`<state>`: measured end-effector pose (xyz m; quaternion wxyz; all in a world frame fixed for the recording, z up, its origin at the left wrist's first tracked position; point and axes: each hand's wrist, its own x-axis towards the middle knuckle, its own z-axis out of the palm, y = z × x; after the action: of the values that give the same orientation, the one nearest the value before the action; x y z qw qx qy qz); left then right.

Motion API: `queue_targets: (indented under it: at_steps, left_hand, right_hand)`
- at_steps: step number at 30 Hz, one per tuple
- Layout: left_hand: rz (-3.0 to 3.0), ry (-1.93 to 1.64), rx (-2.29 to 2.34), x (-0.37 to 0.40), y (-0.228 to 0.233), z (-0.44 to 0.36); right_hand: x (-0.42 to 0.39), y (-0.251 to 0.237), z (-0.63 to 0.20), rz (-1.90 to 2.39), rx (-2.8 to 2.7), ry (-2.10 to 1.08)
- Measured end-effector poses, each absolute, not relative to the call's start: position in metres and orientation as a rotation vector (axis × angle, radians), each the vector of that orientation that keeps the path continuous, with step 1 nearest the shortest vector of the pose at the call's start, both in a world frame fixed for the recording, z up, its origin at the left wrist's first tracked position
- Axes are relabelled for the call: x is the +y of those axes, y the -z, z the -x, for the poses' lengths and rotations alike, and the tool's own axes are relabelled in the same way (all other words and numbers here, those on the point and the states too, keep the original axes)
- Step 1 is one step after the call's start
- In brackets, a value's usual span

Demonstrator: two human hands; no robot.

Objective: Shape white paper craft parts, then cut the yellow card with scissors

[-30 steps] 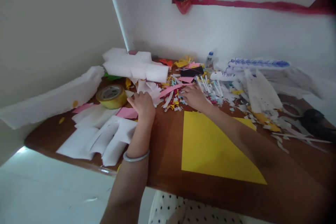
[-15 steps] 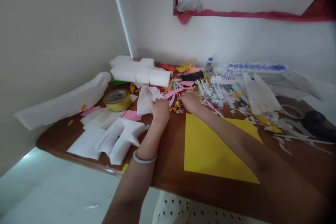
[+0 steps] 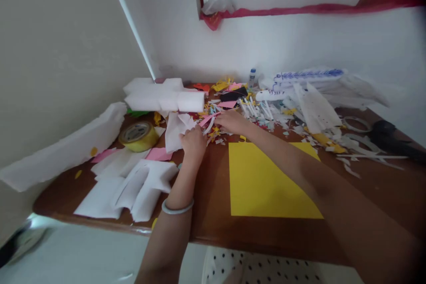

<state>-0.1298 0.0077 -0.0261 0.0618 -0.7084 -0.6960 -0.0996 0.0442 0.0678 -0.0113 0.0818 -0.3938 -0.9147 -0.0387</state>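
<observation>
My left hand [image 3: 193, 142] rests on the brown table [image 3: 206, 213], its fingers closed on the edge of a white paper piece [image 3: 173, 128]. A pale bangle sits on that wrist. My right hand [image 3: 233, 122] lies flat among a pile of coloured paper scraps [image 3: 216, 133]. Its fingertips touch a pink paper strip [image 3: 207, 119], but the grip is unclear. A yellow paper sheet [image 3: 266, 182] lies flat just below my right forearm.
A yellow tape roll [image 3: 138, 135] and white foam blocks [image 3: 163, 95] sit left of my hands. Cut white sheets [image 3: 129, 182] lie near the front edge. A glue bottle [image 3: 252, 77], paper strips and black scissors [image 3: 389, 135] are to the right.
My left hand moved right from beside the tape roll and took hold of the white paper piece. My right hand shifted slightly left among the scraps. The camera view swung.
</observation>
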Motion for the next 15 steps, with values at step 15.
queue_targets:
  at_steps: [15]
  left_hand:
    - [2.099,0.664,-1.913,0.009,0.026,0.121]
  right_hand:
    - [0.090,-0.027,-0.120,1.485,-1.953,-0.313]
